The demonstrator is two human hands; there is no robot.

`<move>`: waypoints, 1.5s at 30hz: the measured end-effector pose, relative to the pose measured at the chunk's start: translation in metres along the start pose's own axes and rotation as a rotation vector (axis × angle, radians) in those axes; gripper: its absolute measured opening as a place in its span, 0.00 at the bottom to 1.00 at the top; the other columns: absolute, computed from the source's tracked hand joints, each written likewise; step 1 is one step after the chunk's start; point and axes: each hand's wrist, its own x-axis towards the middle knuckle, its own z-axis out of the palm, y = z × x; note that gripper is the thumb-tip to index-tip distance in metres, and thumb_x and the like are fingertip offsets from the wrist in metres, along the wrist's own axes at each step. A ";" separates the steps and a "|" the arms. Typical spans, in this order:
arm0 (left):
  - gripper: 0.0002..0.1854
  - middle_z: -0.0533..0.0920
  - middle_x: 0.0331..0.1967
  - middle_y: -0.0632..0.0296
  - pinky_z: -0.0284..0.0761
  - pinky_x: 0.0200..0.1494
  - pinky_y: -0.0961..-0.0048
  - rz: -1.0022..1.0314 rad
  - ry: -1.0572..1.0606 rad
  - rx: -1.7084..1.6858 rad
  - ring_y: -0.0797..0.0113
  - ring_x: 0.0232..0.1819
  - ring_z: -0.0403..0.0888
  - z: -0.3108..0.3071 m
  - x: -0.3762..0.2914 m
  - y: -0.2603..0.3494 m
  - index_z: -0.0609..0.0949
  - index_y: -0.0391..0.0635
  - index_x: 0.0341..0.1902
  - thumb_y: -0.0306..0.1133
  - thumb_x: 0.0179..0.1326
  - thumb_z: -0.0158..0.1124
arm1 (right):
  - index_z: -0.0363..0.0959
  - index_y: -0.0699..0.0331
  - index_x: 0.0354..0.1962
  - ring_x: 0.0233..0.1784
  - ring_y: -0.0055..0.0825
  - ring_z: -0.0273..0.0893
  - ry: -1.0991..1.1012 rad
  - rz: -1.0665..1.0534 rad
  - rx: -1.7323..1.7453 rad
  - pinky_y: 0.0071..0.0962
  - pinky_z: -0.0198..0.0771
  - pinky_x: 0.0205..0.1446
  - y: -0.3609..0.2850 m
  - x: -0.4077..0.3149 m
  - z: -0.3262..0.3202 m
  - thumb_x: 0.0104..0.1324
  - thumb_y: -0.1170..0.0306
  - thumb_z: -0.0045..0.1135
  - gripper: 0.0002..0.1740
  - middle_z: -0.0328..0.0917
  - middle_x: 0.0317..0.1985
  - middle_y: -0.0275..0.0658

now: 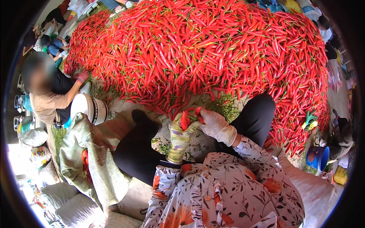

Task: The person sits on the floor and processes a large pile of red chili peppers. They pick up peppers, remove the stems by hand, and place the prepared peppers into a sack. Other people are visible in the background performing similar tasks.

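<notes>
My left hand (pixel 180 136), in a yellow patterned glove, is closed around red chili peppers (pixel 185 120) whose tips stick out above the fingers. Close beside it, my right hand (pixel 218 127) wears a thin whitish glove and pinches another red chili (pixel 198 111). A green stem (pixel 193 116) shows between the two hands. Just beyond them spreads a large heap of red chili peppers (pixel 182 48), many with green stems on. Green stem scraps (pixel 223 107) lie on the ground by my right knee.
At my left stands an open woven sack (pixel 99 168) with red chilies inside. A white bucket (pixel 88 108) is beside a seated co-worker (pixel 51 105). On the right are a blue bucket (pixel 317 158) and green-yellow gloves (pixel 309 121) lying on the heap. Filled sacks (pixel 77 209) lie behind left.
</notes>
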 end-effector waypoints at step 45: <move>0.19 0.80 0.36 0.60 0.74 0.34 0.72 0.050 0.227 0.517 0.66 0.31 0.77 -0.038 0.010 -0.031 0.82 0.40 0.50 0.37 0.57 0.71 | 0.75 0.64 0.48 0.35 0.27 0.80 -0.204 0.615 1.682 0.27 0.73 0.36 0.030 0.009 -0.030 0.65 0.63 0.61 0.17 0.81 0.40 0.44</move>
